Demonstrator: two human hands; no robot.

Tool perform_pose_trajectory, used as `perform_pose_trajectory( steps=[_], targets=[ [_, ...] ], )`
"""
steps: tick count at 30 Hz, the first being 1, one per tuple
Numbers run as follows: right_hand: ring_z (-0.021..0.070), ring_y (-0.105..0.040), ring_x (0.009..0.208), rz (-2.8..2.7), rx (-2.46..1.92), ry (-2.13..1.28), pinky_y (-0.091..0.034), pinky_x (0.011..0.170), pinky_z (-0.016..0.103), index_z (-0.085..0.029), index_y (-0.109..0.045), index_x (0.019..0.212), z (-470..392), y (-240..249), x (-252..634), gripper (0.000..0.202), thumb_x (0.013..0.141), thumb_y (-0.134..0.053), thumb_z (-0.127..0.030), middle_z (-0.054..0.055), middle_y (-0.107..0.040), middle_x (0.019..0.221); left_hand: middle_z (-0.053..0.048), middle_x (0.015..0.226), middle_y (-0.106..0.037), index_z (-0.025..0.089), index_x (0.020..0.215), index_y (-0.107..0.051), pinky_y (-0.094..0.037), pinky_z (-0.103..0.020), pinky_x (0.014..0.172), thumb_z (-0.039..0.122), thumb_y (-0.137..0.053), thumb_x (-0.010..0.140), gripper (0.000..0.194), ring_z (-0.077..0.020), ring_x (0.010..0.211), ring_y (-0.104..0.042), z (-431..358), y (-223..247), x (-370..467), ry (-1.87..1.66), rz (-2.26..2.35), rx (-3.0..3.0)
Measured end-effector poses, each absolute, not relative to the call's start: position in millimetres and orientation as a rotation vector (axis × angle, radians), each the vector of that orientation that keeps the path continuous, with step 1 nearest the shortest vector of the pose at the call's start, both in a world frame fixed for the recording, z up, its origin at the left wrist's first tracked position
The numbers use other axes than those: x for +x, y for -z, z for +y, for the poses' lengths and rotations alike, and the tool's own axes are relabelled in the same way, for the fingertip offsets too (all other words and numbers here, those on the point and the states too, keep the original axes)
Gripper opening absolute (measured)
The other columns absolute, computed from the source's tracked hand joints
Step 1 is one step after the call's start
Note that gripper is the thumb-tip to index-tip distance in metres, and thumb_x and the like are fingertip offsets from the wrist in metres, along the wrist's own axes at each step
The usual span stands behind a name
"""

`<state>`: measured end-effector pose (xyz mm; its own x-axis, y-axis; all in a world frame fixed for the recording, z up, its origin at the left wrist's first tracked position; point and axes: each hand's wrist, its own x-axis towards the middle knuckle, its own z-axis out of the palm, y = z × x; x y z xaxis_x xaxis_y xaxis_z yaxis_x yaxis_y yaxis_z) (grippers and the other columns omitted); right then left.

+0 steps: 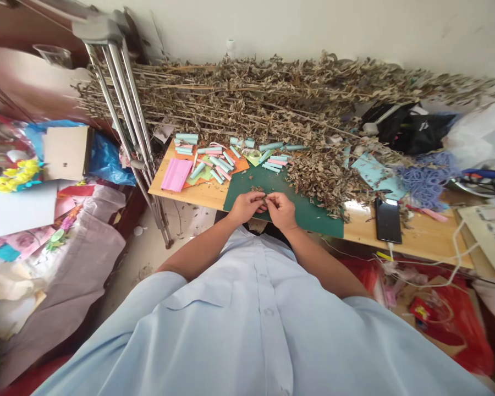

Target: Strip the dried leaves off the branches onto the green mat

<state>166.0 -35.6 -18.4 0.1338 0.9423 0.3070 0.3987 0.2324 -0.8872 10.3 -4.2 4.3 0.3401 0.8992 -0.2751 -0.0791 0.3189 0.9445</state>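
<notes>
My left hand (247, 207) and my right hand (281, 211) meet at the near edge of a green mat (247, 181). Fingertips of both pinch a small bit of dried leaf (264, 201) between them. A few dry crumbs lie on the mat just beyond my left hand. Right of my hands, a heap of loose dried leaves (324, 176) covers part of the mat. Small rolled paper tubes (221, 164) in blue and pink lie to the left, on orange and green sheets. A stack of pink paper (176, 174) is at the table's left end.
Long dried leafy stalks (247, 104) fill the back of the table. Metal crutches (126, 104) lean at its left. A black phone (388, 221) with a cable, blue paper (379, 175) and purple cords (427, 179) are on the right.
</notes>
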Motion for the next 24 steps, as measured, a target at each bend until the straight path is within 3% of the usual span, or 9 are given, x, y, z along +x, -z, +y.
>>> perform_pose_trajectory(
  steps=[9, 18, 24],
  targets=[
    [0.0172, -0.066, 0.069, -1.382, -1.341, -0.809, -0.057, 0.068, 0.032, -0.023, -0.062, 0.090, -34, 27, 168, 0.015, 0.088, -0.064, -0.038, 0.003, -0.072, 0.085, -0.004, 0.073, -0.073, 0.009, 0.090, -0.072, -0.062, -0.026, 0.063, 0.016, -0.068, 0.082, 0.011, -0.0153, 0.066, -0.073, -6, -3, 10, -0.851, 1.048, 1.082],
    [0.0164, -0.067, 0.063, -1.207, -1.344, -0.886, -0.057, 0.063, 0.032, -0.022, -0.059, 0.091, -28, 18, 170, 0.021, 0.085, -0.066, -0.041, 0.001, -0.070, 0.077, -0.006, 0.072, -0.073, 0.009, 0.093, -0.069, -0.062, -0.029, 0.065, 0.021, -0.074, 0.081, 0.018, -0.0174, 0.066, -0.074, -5, -4, 8, -0.867, 1.056, 0.990],
    [0.0163, -0.065, 0.068, -1.309, -1.401, -0.723, -0.057, 0.068, 0.032, -0.022, -0.061, 0.091, -32, 10, 164, 0.020, 0.087, -0.065, -0.041, 0.003, -0.071, 0.081, -0.005, 0.073, -0.073, 0.010, 0.096, -0.068, -0.062, -0.029, 0.065, 0.025, -0.074, 0.082, 0.021, -0.0165, 0.068, -0.073, -4, -5, 11, -0.877, 1.059, 0.958]
  ],
)
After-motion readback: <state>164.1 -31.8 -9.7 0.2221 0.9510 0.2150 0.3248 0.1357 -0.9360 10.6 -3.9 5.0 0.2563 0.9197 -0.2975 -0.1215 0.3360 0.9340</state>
